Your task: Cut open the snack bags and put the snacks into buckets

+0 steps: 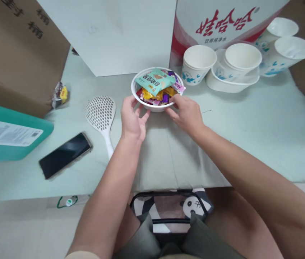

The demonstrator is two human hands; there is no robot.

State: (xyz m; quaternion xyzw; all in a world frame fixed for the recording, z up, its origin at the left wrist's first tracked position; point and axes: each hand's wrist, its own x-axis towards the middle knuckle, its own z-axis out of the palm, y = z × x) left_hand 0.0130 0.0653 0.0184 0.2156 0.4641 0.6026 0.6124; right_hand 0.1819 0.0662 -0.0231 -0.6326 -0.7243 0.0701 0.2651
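Observation:
A white bowl (156,108) heaped with wrapped snacks is between my two hands at the back middle of the table. On top of the heap lies a mint-green snack packet (155,82), over yellow, purple and pink wrappers. My left hand (134,120) grips the bowl's left side, thumb near the rim and fingers under the edge. My right hand (188,112) holds the right side in the same way. Left of my left forearm rests a white slotted skimmer (101,113), its handle end hidden behind the arm.
A black phone (65,154) and a green jug (12,133) are at the left, with a small wrapped item (60,95) by a cardboard box (14,54). Several paper cups (198,64) and a white oval bowl (233,84) stand at the back right before a white-and-red carton (222,21).

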